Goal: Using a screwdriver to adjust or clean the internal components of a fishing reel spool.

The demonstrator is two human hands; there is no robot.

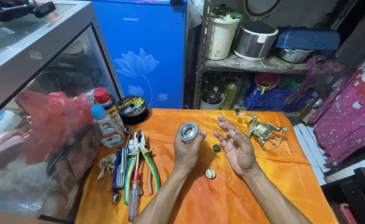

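An orange cloth (249, 195) covers the table, with a glass cabinet (33, 108) along its left side and a blue refrigerator (149, 54) at the far edge. On the far right of the cloth lies the body of a spinning fishing reel (262, 131), bail wire and handle arm sticking out; it looks rigid metal, with thin parts that could bend. At near left sits a row of hand tools (134, 166): pliers with green grips, screwdrivers, hex keys. Beyond them stand two small bottles (107, 120) and a dark spool of fishing line (132, 108).

The left hand (186, 151) is closed around a silver reel spool (189, 132), held upright above the middle of the cloth, fingers wrapped round its lower skirt. The spool appears to be smooth machined metal, light but stiff and probably slick, so the skirt or the flanged rim gives the surest hold. The right hand (236, 145) hovers just beside it, palm up, fingers spread, grasping nothing.

Between the wrists lie a small black round part (217, 148) and a pale toothed disc (210, 173), both tiny and easily lost.
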